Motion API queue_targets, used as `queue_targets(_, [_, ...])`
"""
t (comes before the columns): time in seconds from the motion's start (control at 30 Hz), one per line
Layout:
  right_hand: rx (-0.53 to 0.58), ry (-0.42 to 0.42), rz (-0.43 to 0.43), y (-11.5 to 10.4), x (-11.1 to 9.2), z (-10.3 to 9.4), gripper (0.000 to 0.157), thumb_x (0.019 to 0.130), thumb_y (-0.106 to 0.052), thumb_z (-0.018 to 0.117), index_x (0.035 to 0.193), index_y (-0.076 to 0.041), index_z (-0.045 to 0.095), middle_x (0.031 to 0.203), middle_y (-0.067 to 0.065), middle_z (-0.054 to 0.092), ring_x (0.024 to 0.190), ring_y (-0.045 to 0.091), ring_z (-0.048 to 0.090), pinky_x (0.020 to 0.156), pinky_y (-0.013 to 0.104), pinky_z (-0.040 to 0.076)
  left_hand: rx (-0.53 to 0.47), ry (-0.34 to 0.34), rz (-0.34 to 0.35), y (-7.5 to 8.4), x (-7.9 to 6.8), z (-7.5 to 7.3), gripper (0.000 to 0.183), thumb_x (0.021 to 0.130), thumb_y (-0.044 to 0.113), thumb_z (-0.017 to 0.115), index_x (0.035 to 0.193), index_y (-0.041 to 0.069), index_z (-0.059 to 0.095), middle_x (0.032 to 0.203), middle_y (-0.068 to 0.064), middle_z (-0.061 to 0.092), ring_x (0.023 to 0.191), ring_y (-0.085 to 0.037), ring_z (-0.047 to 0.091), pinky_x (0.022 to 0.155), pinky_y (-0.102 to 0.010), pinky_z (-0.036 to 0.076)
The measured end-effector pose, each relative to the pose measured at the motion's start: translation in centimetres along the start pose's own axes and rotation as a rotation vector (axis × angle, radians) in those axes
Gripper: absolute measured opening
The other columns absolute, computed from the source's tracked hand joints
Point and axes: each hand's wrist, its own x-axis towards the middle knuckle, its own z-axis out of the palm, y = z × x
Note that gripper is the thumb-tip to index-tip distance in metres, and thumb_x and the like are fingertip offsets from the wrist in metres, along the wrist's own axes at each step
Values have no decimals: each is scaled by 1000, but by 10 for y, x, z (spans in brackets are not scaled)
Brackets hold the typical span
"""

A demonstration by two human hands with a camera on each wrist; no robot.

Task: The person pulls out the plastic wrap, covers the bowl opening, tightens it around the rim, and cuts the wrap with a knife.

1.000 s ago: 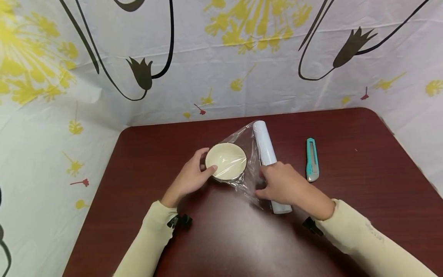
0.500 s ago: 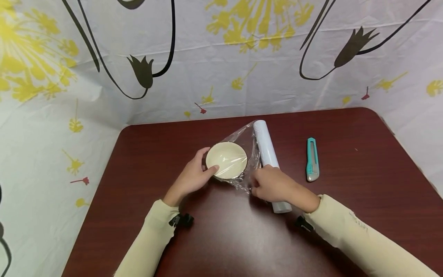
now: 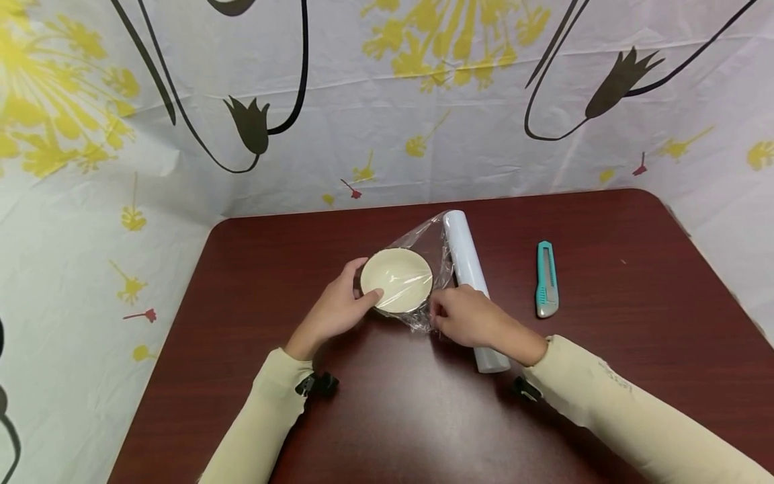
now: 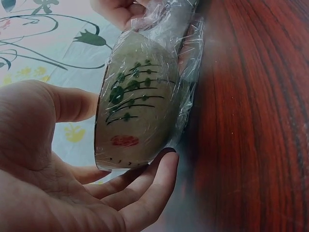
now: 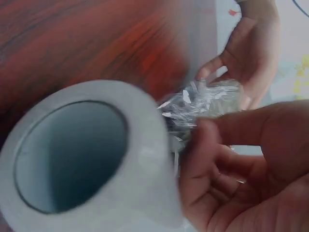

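A cream bowl point(image 3: 396, 279) stands on the table with clear plastic wrap point(image 3: 428, 240) stretched over its top. My left hand point(image 3: 331, 310) grips the bowl's left side, thumb at the rim and fingers curving under the outer wall. In the left wrist view, the bowl's side point(image 4: 137, 104) shows painted green dots, dark lines and a red mark. My right hand point(image 3: 468, 316) pinches the bunched wrap close to the bowl's lower right. Its forearm side crosses over the white wrap roll point(image 3: 464, 252), whose hollow end point(image 5: 145, 140) looms large in the right wrist view.
A teal utility knife point(image 3: 547, 281) lies to the right of the roll. The dark red wooden table point(image 3: 411, 417) ends at a patterned white cloth point(image 3: 290, 181) behind and at the sides.
My right hand has moved left from the roll toward the bowl, drawing the wrap's loose edge in with it. The left hand, bowl and roll stay nearly where they were.
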Motion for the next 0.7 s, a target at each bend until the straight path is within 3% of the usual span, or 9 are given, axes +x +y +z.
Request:
queue_targets(0.1, [110, -17, 97, -34, -7, -20, 16, 96, -7, 71, 84, -17, 70, 66, -13, 66, 59, 7, 66, 59, 35, 58, -2, -2, -3, -1, 0, -1, 77, 107, 32, 72, 169, 8, 34, 143, -22, 65, 117, -29, 70, 93, -43, 59])
queue_targets(0.2, [306, -16, 177, -58, -12, -34, 16, 95, 5, 65, 84, -5, 70, 67, -2, 72, 59, 13, 72, 58, 31, 61, 0, -3, 5, -2, 1, -1, 78, 107, 34, 72, 169, 8, 34, 138, -21, 66, 112, -28, 70, 91, -42, 59])
queue_targets(0.27, [417, -4, 212, -58, -10, -31, 11, 93, 7, 66, 86, 0, 70, 73, 3, 75, 65, 16, 75, 63, 30, 63, 3, -6, 14, -3, 1, -2, 79, 106, 35, 73, 169, 7, 34, 133, -20, 67, 109, -27, 69, 88, -41, 58])
queue_targets(0.33, [563, -5, 256, -57, -9, -28, 5, 92, 9, 65, 92, 5, 68, 80, 10, 77, 72, 18, 77, 70, 30, 64, 13, -3, 58, -18, 8, 1, 82, 106, 42, 72, 169, 8, 33, 128, -19, 69, 104, -24, 69, 84, -38, 58])
queue_targets(0.37, [645, -5, 287, -56, -8, -26, 4, 92, 10, 66, 96, 8, 65, 84, 12, 77, 76, 19, 77, 74, 31, 65, 16, -3, 62, -18, 8, 0, 82, 106, 42, 72, 169, 8, 33, 126, -19, 69, 102, -24, 69, 83, -37, 57])
queue_targets(0.5, [931, 19, 383, -58, -9, -24, 20, 93, 15, 64, 107, 10, 51, 95, 20, 71, 85, 19, 74, 84, 37, 65, 9, -12, 72, -19, 8, 0, 82, 106, 42, 72, 170, 8, 33, 119, -16, 71, 98, -22, 68, 80, -37, 56])
queue_targets(0.57, [998, 41, 391, -58, -9, -24, 24, 94, 17, 63, 109, 8, 47, 97, 20, 69, 86, 18, 73, 85, 40, 66, 5, -14, 42, -5, 2, -2, 79, 106, 36, 72, 169, 7, 34, 117, -16, 71, 98, -24, 69, 82, -39, 56])
queue_targets(0.7, [996, 45, 364, -60, -9, -26, 22, 95, 17, 61, 109, 8, 46, 98, 19, 67, 88, 18, 73, 88, 43, 65, 28, -8, 37, -5, 0, -2, 79, 106, 36, 71, 169, 6, 34, 112, -12, 70, 94, -21, 66, 80, -37, 55])
